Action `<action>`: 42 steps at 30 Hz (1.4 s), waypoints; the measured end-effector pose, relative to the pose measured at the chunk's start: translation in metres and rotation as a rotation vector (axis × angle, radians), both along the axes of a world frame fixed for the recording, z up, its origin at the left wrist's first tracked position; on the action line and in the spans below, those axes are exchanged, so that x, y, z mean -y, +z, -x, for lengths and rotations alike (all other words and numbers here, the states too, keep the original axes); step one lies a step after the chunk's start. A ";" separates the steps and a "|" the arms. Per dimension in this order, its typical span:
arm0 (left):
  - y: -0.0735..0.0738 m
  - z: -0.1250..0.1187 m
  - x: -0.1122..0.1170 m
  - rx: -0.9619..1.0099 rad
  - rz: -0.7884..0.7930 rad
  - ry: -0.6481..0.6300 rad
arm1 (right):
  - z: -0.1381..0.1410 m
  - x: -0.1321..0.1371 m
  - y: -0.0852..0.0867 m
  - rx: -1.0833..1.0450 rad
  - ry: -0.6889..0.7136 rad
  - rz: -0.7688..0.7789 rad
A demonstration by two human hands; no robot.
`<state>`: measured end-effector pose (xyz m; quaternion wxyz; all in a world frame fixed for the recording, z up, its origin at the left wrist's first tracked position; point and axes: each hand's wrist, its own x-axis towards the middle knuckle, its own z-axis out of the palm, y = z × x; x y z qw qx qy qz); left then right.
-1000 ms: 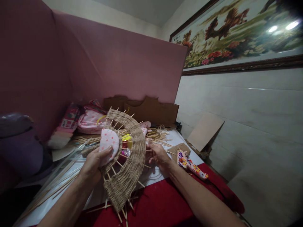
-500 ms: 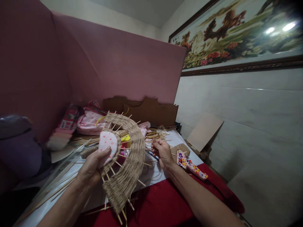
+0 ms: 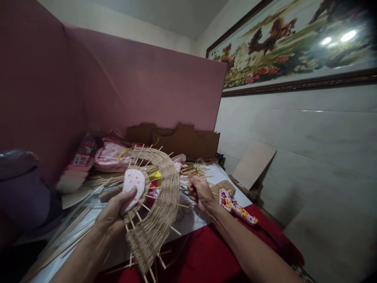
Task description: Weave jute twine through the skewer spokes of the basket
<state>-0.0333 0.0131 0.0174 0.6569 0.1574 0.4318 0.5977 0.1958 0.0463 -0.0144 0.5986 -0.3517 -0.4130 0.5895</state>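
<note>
My left hand (image 3: 113, 210) grips a half-round woven fan piece at its inner end, with the thumb over a white fabric pad (image 3: 134, 184) with pink dots. A broad curved band of woven twine (image 3: 166, 196) arcs around the pad, and thin wooden sticks (image 3: 146, 207) radiate through it, their ends poking past the outer edge. Just right of the band, my right hand (image 3: 200, 192) is closed in a pinch, seemingly on a strand of twine; the strand is faint and partly hidden. Thin loops of cord hang below that hand.
A flower-patterned tool like a glue gun (image 3: 237, 206) lies right, beside a brown cardboard piece (image 3: 224, 188). Behind are loose sticks (image 3: 197, 169), pink dotted fabric (image 3: 110, 156) and cut cardboard (image 3: 188, 141). A purple bin (image 3: 22, 192) stands left. Red cloth (image 3: 203, 251) covers the table's front.
The fan piece sits slightly lower in view and is tilted a little differently. My right hand stays beside its outer edge, its fingers curled tighter. The view has shifted slightly.
</note>
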 end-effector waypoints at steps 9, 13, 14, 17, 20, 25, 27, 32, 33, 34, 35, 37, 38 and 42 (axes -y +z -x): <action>-0.001 0.000 0.001 -0.180 -0.179 -0.007 | 0.000 -0.005 -0.003 -0.033 0.052 -0.141; -0.002 0.000 0.001 -0.192 -0.234 -0.003 | -0.002 -0.005 0.000 -0.014 0.044 -0.122; -0.002 0.000 0.001 -0.190 -0.238 -0.006 | -0.003 -0.006 0.000 0.022 0.034 -0.121; -0.003 0.000 0.002 -0.192 -0.249 -0.016 | -0.005 -0.007 0.000 0.100 0.031 -0.147; -0.003 -0.001 0.002 -0.204 -0.263 -0.006 | -0.005 -0.010 -0.003 0.124 0.041 -0.170; -0.001 -0.003 0.004 -0.242 -0.289 -0.009 | -0.003 -0.016 -0.009 0.171 0.046 -0.178; -0.001 -0.004 0.005 -0.244 -0.293 -0.013 | -0.003 -0.016 -0.009 0.157 0.080 -0.176; -0.005 -0.009 0.007 -0.254 -0.308 -0.044 | -0.003 -0.007 -0.004 0.158 0.131 -0.198; -0.006 -0.010 0.007 -0.256 -0.306 -0.061 | -0.003 -0.006 -0.003 0.160 0.126 -0.183; -0.006 -0.011 0.008 -0.259 -0.305 -0.076 | -0.003 -0.005 -0.003 0.160 0.124 -0.159; -0.007 -0.011 0.008 -0.262 -0.305 -0.087 | -0.003 -0.004 -0.003 0.155 0.123 -0.137; -0.007 -0.012 0.009 -0.260 -0.299 -0.091 | -0.002 -0.004 -0.004 0.138 0.116 -0.105; -0.007 -0.013 0.009 -0.257 -0.294 -0.088 | -0.002 -0.005 -0.004 0.129 0.110 -0.095; -0.006 -0.013 0.009 -0.253 -0.283 -0.070 | -0.002 -0.006 -0.005 0.118 0.083 -0.075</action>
